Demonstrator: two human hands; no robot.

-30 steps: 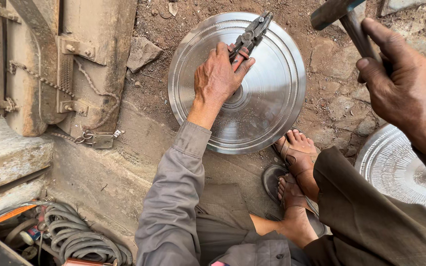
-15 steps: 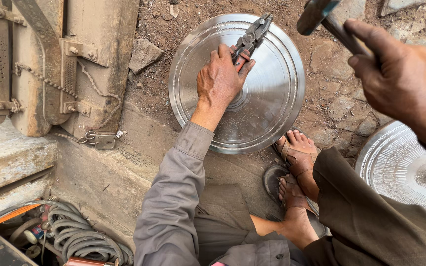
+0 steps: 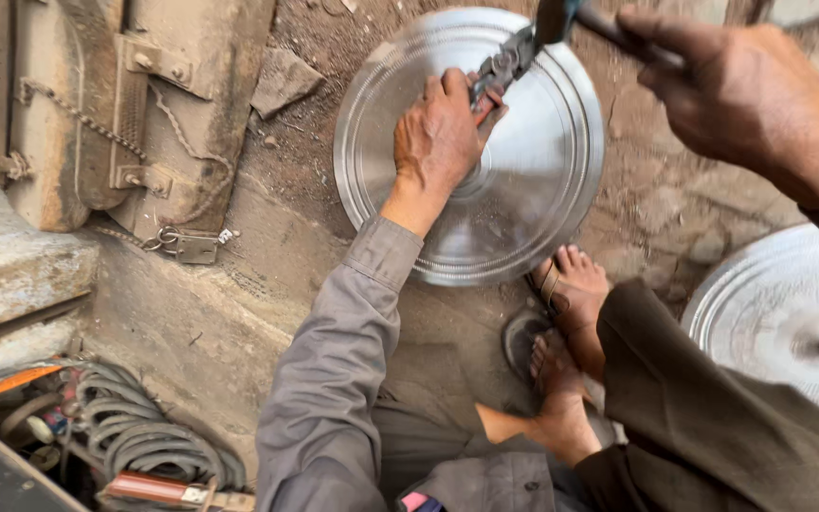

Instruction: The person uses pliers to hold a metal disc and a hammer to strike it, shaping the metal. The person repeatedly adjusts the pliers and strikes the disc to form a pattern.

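Outdoors, left hand [image 3: 440, 133] grips pliers [image 3: 502, 66] on steel disc [image 3: 523, 190] over dirt ground [image 3: 656, 209]; right hand [image 3: 741, 95] clenches hammer [image 3: 561, 14].

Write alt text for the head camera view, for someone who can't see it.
Seen from above, a left hand presses pliers onto a round shiny metal lid on dirt ground, while the right hand swings a hammer at the pliers. Bare feet rest beside it.
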